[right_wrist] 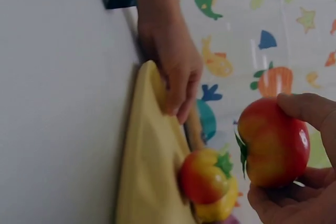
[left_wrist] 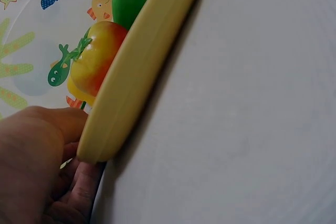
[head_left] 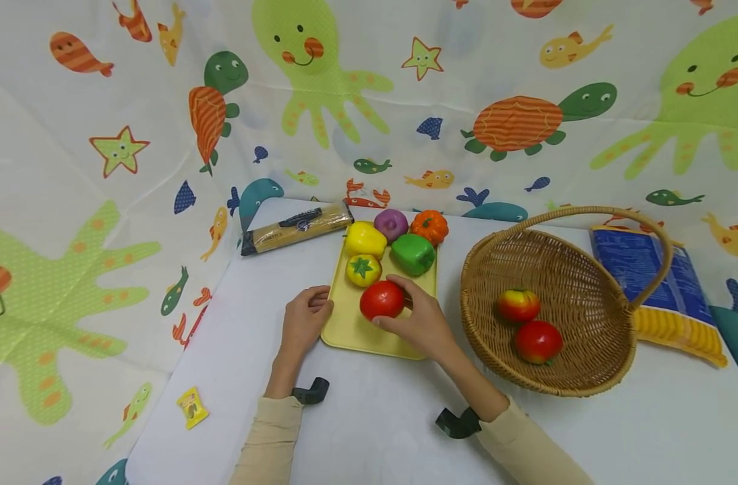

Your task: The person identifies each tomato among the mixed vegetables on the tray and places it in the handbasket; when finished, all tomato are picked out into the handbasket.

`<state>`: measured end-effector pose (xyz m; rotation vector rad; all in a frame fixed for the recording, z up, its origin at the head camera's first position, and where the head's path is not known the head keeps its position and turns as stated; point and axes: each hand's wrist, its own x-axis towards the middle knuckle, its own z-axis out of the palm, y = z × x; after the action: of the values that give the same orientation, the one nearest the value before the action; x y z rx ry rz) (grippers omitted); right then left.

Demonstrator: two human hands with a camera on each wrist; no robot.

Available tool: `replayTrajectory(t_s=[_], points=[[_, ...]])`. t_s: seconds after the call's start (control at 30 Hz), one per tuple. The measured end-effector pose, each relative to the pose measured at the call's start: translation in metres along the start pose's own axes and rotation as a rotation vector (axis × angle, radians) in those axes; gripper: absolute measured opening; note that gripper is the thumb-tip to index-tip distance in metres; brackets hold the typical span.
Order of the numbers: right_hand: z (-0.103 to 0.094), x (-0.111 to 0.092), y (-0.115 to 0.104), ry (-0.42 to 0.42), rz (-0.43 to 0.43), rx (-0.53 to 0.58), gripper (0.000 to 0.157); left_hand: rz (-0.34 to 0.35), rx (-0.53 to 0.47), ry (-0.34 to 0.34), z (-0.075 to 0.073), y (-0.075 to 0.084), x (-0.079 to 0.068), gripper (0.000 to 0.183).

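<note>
My right hand (head_left: 422, 319) holds a red tomato (head_left: 382, 300) between thumb and fingers, over the near half of a yellow tray (head_left: 352, 337). In the right wrist view this tomato (right_wrist: 274, 142) shows a yellow-orange underside and green leaves. My left hand (head_left: 306, 319) grips the tray's left edge, thumb over the rim and fingers below it in the left wrist view. On the tray lie a yellow-red tomato (head_left: 363, 269) with a green top, a yellow pepper (head_left: 365, 239), a green pepper (head_left: 414, 254), a purple onion (head_left: 391, 224) and a small orange pumpkin (head_left: 429, 227).
A wicker basket (head_left: 571, 269) with a tall handle stands at the right, holding two red-yellow tomatoes (head_left: 538, 341). Behind it lies a blue and yellow bag (head_left: 660, 283). A pack of spaghetti (head_left: 298, 228) lies at the back left, and a small yellow packet (head_left: 192, 407) nearer on the left.
</note>
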<state>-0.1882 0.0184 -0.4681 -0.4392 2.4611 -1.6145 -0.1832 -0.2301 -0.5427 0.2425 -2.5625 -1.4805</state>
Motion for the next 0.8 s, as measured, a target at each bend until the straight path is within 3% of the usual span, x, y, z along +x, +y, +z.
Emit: replayTrajectory(t_s=[0.23, 0.4, 0.8], points=[[-0.014, -0.016, -0.023, -0.075, -0.081, 0.018, 0.074, -0.002, -0.002, 0.004, 0.000, -0.001, -0.001, 0.032], [-0.031, -0.031, -0.035, -0.136, -0.094, 0.018, 0.075, 0.006, 0.003, 0.004, 0.002, -0.003, 0.000, 0.032], [-0.071, -0.058, -0.055, -0.162, -0.118, -0.063, 0.075, 0.011, 0.006, 0.001, 0.000, -0.001, 0.000, 0.034]])
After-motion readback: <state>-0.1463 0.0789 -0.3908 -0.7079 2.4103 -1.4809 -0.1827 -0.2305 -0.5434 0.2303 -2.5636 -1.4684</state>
